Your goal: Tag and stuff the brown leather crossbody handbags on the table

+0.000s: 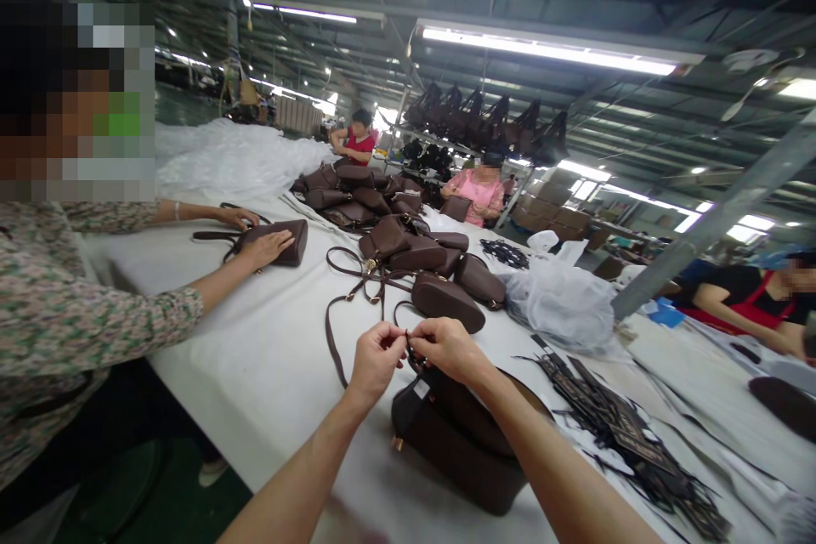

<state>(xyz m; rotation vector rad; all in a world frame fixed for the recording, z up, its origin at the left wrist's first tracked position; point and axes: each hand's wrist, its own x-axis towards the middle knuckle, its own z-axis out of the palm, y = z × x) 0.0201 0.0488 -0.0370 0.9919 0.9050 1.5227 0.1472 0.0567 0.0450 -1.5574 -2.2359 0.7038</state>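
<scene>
In front of me a dark brown handbag lies on the white-covered table, with a small pale sticker and a gold-coloured metal piece at its left end. Above its far edge my left hand and my right hand meet, fingertips pinched together. Between them is a thin dark cord, gripped by both hands; its lower part runs down toward the bag, and its exact ends are hidden. A brown strap curves over the cloth just beyond my left hand.
Brown bags are heaped ahead. Dark hang tags with cords lie to the right, near a clear plastic bag. At left, a co-worker's hands rest on another brown bag. A slanted metal post stands at right.
</scene>
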